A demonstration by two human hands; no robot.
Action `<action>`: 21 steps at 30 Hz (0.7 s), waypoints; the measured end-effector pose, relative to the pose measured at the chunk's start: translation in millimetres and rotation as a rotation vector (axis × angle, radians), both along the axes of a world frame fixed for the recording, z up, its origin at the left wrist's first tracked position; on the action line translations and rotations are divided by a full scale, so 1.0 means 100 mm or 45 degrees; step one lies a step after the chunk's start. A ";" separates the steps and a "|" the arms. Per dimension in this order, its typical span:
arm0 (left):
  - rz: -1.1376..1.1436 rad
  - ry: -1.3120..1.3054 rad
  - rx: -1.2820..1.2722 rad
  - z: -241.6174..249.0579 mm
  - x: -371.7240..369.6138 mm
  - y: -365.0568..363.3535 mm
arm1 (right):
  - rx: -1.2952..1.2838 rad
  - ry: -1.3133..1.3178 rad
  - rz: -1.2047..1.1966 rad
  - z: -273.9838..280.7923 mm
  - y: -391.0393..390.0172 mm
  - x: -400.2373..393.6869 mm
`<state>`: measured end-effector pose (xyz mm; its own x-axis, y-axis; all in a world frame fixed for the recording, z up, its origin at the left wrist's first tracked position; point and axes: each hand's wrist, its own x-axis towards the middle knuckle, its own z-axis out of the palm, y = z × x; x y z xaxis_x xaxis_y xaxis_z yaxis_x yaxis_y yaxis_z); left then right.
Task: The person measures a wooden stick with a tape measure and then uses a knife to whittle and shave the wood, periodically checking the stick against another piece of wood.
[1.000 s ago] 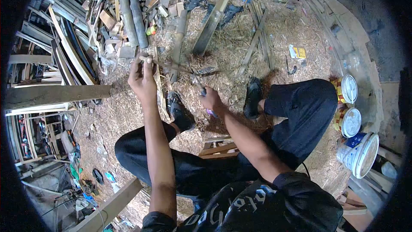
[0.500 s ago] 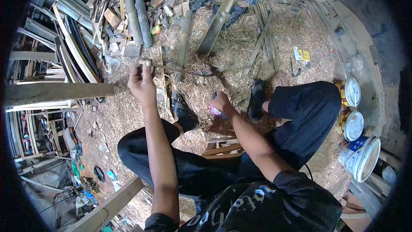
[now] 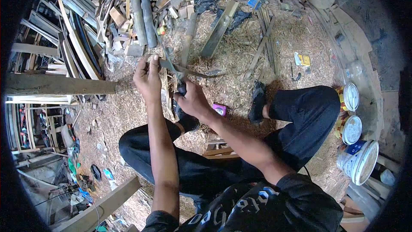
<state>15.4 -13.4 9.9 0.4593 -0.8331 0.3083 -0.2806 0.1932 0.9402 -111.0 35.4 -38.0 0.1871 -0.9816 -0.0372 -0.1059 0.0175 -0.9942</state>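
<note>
A thin curved strip (image 3: 199, 74) runs out to the right from my left hand (image 3: 148, 77), whose thumb and fingers pinch its end. My right hand (image 3: 192, 97) is wrapped round the dark handle of a bladed tool (image 3: 170, 63). The tool's long blade crosses the strip just right of my left fingers and points up and left. Whether the blade touches the strip is hard to tell. A purple tape measure (image 3: 219, 109) lies on the shavings between my feet, right of my right hand.
Wood offcuts (image 3: 118, 17) are heaped at the top left. A thick beam (image 3: 60, 83) juts in from the left. Planks (image 3: 219, 29) lie ahead on the shavings. Three lidded buckets (image 3: 352, 129) stand at the right, beside my knee. A yellow packet (image 3: 304, 60) is on the ground.
My right hand has moved left and up with the bladed tool, bringing it across the strip near my left hand. The tape measure now shows fully. The view has shifted slightly.
</note>
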 end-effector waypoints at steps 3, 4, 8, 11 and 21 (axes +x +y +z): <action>-0.004 -0.055 -0.006 -0.01 0.02 -0.01 | 0.066 -0.021 -0.057 -0.35 0.05 -0.02; 0.002 -0.042 0.007 -0.01 0.04 0.01 | 0.210 0.151 -0.052 -0.50 -0.01 -0.05; 0.029 -0.026 0.006 -0.02 0.04 0.00 | 0.207 0.317 0.017 -0.79 -0.05 -0.14; 0.004 0.039 0.014 -0.01 0.00 -0.01 | 0.081 0.032 0.026 -0.49 0.03 -0.12; 0.062 0.053 -0.007 0.00 -0.05 -0.04 | 0.523 -0.065 0.033 -0.86 -0.07 -0.25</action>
<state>10.0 -17.1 9.8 0.5115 -0.8081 0.2921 -0.2502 0.1852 0.9503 -135.7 28.6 -124.3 0.2231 -0.8821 -0.4150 -0.0618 0.4120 -0.9091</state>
